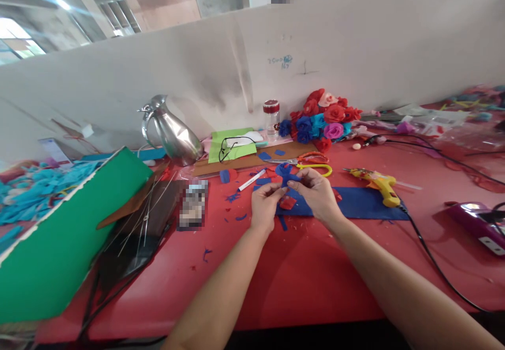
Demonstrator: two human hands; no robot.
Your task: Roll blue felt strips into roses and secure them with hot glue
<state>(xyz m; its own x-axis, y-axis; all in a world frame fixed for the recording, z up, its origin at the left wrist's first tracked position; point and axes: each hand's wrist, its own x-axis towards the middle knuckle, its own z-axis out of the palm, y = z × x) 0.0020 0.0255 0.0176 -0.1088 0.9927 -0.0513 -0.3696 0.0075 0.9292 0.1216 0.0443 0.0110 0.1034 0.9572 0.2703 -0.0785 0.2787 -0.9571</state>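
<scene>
Both of my hands meet over the red table (300,281). My left hand (263,206) and my right hand (316,193) are closed in a pinch on a small blue paper piece (284,172) held up between the fingertips. Below them a red paper scrap (288,202) rests on a blue paper sheet (357,203) that lies flat on the table. Orange and yellow scissors (313,163) lie just beyond my hands, and a white marker (251,180) lies to their left.
A yellow glue gun (380,184) with a black cable lies to the right. A bunch of red, blue and pink paper flowers (321,118) leans at the partition. A steel jug (171,131), a green board (59,239), thin wires and a purple device (479,222) ring the work area.
</scene>
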